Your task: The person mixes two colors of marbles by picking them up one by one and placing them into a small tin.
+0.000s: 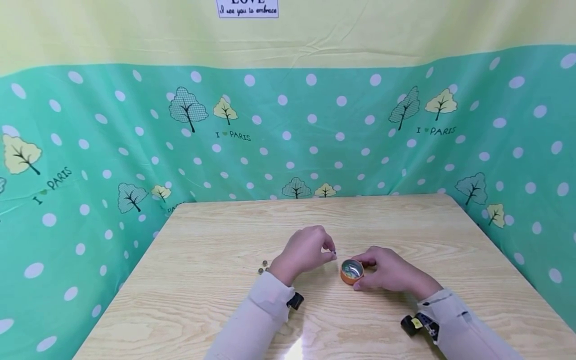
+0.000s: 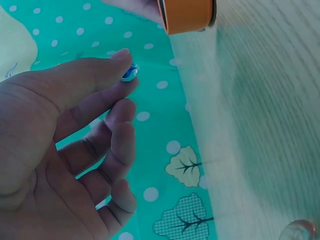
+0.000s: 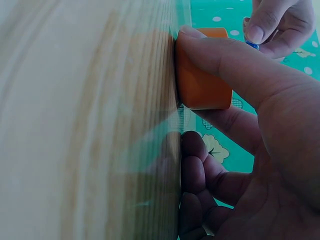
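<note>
Between thumb and forefinger, my left hand (image 1: 302,251) pinches a small clear glass marble (image 2: 130,73) with blue inside. It is raised above the table, just left of a small round orange tin (image 1: 352,277). My right hand (image 1: 388,270) grips that tin by its side, thumb at the near side and fingers at the far side. The tin stands upright on the table, its mouth uncovered. Shiny metal and some greenish glassy pieces show inside it in the head view. In the right wrist view the tin's plain orange wall (image 3: 205,80) lies between thumb and forefinger.
Several small marbles (image 1: 264,263) lie on the wooden table (image 1: 202,300) left of the left wrist, partly hidden by it. One clear reddish marble (image 2: 297,231) appears in the left wrist view's corner. A green patterned curtain (image 1: 288,115) surrounds the table's back and sides.
</note>
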Motion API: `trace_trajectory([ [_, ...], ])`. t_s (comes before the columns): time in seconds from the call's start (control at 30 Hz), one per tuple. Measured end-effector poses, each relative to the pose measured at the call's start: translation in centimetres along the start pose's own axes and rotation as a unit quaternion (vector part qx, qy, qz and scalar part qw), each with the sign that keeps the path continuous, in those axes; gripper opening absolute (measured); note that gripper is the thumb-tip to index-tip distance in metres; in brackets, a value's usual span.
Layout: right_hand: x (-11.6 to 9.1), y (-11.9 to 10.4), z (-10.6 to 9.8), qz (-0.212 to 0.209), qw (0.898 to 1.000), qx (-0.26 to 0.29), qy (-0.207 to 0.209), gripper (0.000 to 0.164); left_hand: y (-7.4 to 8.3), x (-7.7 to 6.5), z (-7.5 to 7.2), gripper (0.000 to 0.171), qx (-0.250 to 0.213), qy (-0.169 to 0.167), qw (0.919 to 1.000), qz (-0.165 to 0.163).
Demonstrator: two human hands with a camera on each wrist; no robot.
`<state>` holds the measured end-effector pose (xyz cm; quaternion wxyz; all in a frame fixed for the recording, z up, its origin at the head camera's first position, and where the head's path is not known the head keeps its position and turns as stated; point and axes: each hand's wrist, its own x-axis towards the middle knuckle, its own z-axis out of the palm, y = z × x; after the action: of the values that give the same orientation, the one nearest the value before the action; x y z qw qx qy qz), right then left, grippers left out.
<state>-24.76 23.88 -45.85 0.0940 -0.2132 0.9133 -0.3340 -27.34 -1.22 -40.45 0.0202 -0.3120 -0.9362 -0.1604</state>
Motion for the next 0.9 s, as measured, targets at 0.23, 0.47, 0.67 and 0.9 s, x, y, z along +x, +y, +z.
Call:
trace_trajectory([
  [0.23,-0.1,0.2,-0.1,-0.010,1.000,0.001,-0.004,0.055,0.6,0.1,0.4,0.015,0.008,0.005,0.9999,0.011],
  [0.47,-0.1,0.2,-0.1,-0.015,1.000,0.001,-0.007,0.053,0.9,0.2,1.2,0.015,0.019,-0.002,0.9994,0.029],
  [0.67,-0.2,0.2,-0.1,-0.012,1.000,0.007,-0.005,0.051,1.3,0.1,1.7,0.014,0.024,-0.012,0.9991,0.032],
  [0.9,-0.3,0.0,0.0,0.002,1.000,0.015,-0.002,0.048,1.8,-0.1,1.9,0.016,0.028,-0.020,0.9988,0.034],
])
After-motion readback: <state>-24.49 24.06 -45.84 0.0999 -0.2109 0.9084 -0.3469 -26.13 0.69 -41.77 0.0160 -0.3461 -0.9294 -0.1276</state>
